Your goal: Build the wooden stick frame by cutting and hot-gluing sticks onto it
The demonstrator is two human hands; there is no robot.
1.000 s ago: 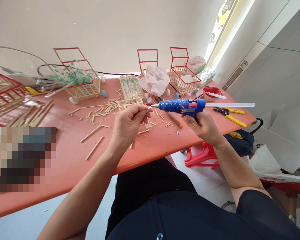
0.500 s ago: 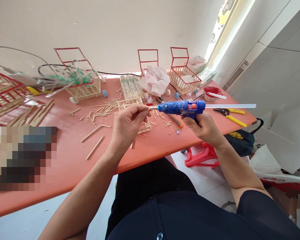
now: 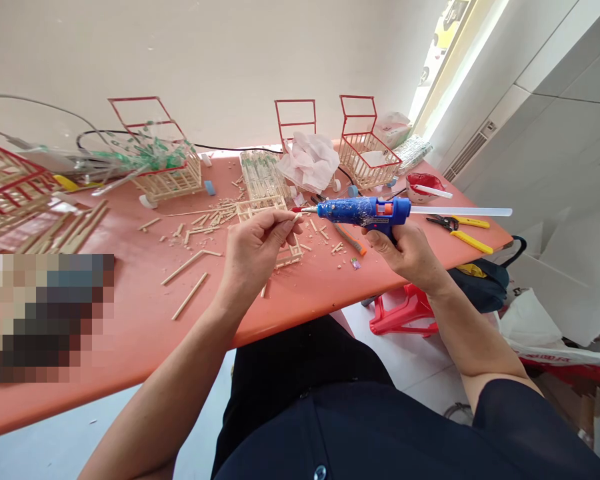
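My right hand grips a blue glue gun held level above the orange table, a clear glue stick poking out of its back. Its nozzle points left at my left hand, which pinches a small wooden stick piece between thumb and fingers. The nozzle tip sits just above that piece. Under my left hand lies a small wooden stick frame.
Loose wooden sticks and offcuts litter the table. Stick baskets with red frames stand at the back, beside crumpled white paper. Yellow-handled pliers and a red bowl lie right. A red stool stands below the table edge.
The glue gun has risen slightly, its nozzle now a little above the stick piece. My left hand has barely moved.
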